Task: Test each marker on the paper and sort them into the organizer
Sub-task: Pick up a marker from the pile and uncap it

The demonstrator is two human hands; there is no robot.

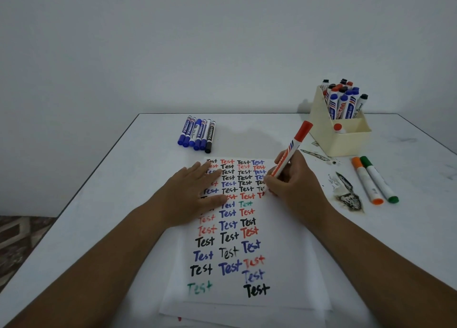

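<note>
A plain pale wall backs the white counter (99, 204), where the paper (284, 265) filled with "Test" words lies under both hands. The left hand (190, 194) presses flat, fingers straight, on the sheet's left side, while the right hand (294, 181) grips the red whiteboard marker (290, 152), tip down at the right edge. Its long axis tilts toward one o'clock, pointing at the cream organizer (338, 139), so I judge the right hand nearer for the drop.

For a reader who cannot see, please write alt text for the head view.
The right hand writes with a red marker on paper full of "Test" words; the left hand presses it flat.
</note>
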